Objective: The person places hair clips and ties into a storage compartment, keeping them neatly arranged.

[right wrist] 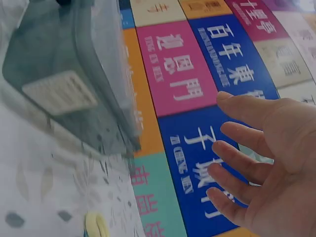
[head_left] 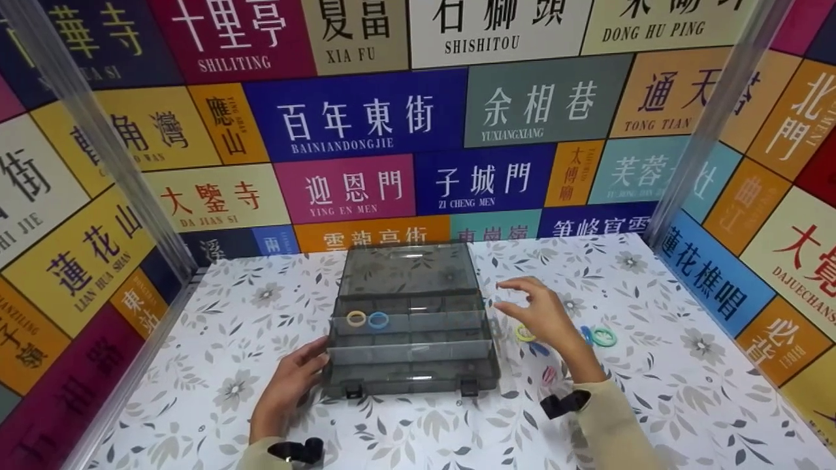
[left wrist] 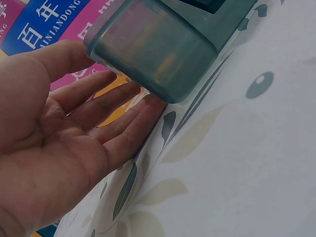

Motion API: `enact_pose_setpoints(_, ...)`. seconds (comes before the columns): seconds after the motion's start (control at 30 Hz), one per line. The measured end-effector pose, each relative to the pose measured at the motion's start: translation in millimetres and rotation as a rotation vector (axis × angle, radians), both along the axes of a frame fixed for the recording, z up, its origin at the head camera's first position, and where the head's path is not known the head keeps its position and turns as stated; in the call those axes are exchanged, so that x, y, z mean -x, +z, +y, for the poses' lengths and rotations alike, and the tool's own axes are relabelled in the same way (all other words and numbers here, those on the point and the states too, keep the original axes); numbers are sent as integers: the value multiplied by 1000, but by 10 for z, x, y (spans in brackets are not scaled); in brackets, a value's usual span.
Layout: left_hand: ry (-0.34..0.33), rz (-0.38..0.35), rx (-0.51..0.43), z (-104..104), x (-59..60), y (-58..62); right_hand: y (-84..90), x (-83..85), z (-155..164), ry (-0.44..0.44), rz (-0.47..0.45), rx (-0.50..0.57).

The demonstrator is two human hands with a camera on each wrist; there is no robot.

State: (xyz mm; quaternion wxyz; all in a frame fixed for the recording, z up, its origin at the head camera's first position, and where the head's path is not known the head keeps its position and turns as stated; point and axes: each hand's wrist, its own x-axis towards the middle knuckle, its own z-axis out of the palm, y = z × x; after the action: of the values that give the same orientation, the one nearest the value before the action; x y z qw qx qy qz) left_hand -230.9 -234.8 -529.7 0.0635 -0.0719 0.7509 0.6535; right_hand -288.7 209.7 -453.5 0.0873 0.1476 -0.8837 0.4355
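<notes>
Bright, even light; blurred right-wrist view.

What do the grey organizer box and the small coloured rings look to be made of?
The organizer box looks like smoky translucent hard plastic: the dividers and the table's pattern show through its glossy walls, and it has moulded latches. The rings in the box and the rings on the table look like soft elastic or rubbery bands, matte and brightly coloured; they are too small to tell for sure.
</notes>
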Motion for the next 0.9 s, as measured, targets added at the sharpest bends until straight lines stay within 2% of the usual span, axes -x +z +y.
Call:
enact_pose_setpoints(0.23,-8,9,4,-12,4,9,-134,122,280,-79,-46,-22)
enact_pose_setpoints(0.43,-8,3,17,-16,-4,19,-286,217,504,-133,-149,42)
enact_pose_setpoints(0.67,-5,-2,0,-7,-15,14,-494,312,705,-159,-265,37)
enact_pose_setpoints(0.9,-5,16,-12,-1,-5,13,-602,367,788,-168,-347,43)
